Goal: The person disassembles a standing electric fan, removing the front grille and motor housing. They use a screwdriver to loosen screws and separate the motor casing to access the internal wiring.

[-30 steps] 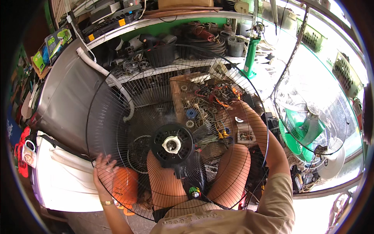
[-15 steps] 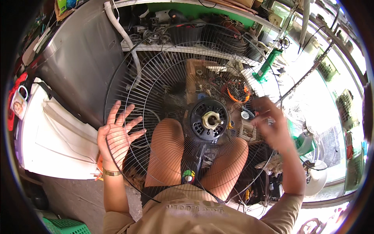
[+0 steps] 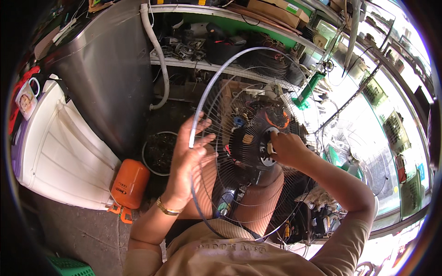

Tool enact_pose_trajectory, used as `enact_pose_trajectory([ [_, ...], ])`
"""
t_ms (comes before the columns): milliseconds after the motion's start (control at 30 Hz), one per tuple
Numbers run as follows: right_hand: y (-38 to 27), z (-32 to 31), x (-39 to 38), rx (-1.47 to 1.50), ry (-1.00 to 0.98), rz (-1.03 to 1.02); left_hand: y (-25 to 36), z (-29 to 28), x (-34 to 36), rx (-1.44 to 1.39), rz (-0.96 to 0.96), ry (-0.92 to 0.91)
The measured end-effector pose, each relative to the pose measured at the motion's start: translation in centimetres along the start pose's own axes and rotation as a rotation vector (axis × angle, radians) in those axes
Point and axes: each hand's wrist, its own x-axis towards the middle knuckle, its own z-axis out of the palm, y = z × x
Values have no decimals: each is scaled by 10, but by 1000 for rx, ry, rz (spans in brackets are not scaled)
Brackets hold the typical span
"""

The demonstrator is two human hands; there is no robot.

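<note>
A large black wire fan guard is tilted up over my lap and legs. My left hand holds its left rim, fingers spread and curved against the wires. At the guard's centre sits a dark round motor housing with a pale collar. My right hand has its fingers bent onto this centre, pinched at the collar; the fingertips are partly hidden. Behind the wires, a wooden tray holds jumbled parts and an orange cable coil.
An orange cylinder stands left beside a white plastic tub and steel appliance. Cluttered shelves span the back. Another fan guard, a green tube and baskets are at the right. A green basket sits lower left.
The guard has tilted up from lying flat. My left hand has moved right and up from spread fingers onto the rim. My right hand has moved from the right side onto the centre.
</note>
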Motion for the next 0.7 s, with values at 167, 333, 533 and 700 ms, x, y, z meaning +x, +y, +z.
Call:
enact_pose_trajectory([
  [167, 11, 28, -18, 121, 165, -63, -6, 0, -8, 94, 69, -84],
  [333, 16, 35, -28, 236, 191, -120, 3, 14, -16, 110, 19, -128],
  [533, 24, 46, -40, 260, 249, -141, -10, 31, -23, -26, 95, -199],
  [700, 18, 18, -27, 134, -164, 152, -19, 46, -21, -103, 158, -234],
])
